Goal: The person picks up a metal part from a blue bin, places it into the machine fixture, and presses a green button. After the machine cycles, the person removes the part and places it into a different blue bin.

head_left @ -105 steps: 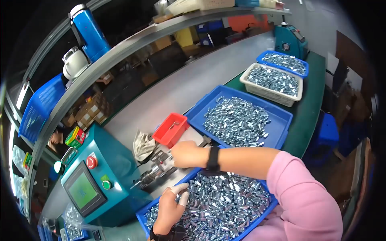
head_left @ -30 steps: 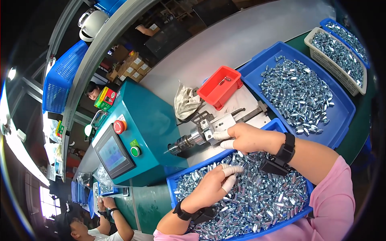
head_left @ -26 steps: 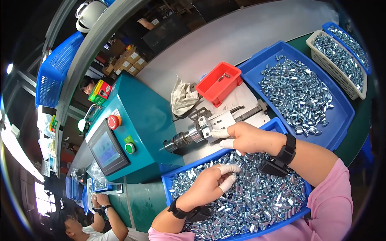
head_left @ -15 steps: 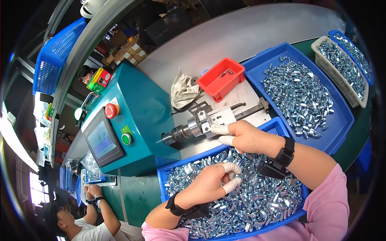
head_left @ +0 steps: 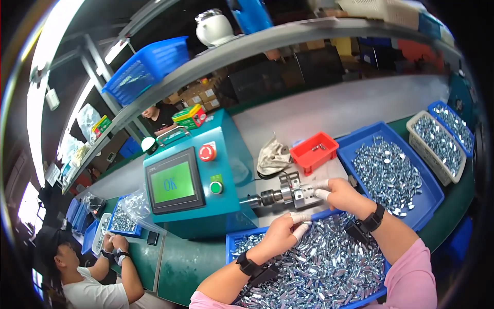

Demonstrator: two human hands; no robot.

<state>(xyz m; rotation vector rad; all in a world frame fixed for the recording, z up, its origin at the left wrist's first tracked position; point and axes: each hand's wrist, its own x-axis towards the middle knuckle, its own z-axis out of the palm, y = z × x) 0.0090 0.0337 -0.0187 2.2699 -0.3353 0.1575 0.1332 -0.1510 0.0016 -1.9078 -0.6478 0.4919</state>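
Note:
My right hand [head_left: 346,198] reaches the small metal clamp block [head_left: 304,194] in front of the teal machine [head_left: 229,170]. Its white-capped thumb and finger are closed together at the block's right side, and whatever they grip is hidden. Above the near blue tray [head_left: 234,238], my left hand [head_left: 282,234] has its white-capped fingertips drawn together; I cannot make out what is between them. Heaps of short shiny metal fittings [head_left: 319,262] fill that tray below both hands. A round chuck [head_left: 271,196] joins the machine to the clamp block.
Behind the clamp block are a red bin [head_left: 314,152] and a crumpled cloth [head_left: 272,157]. A larger blue tray [head_left: 429,198] of fittings lies right, beside a beige basket [head_left: 447,177]. The machine's screen [head_left: 172,184] glows green. A co-worker [head_left: 87,273] sits at left.
The view has tilted up and left, showing more of the shelf. The screen has turned from blue to green. My left hand has come closer to the clamp block; my right stays at it.

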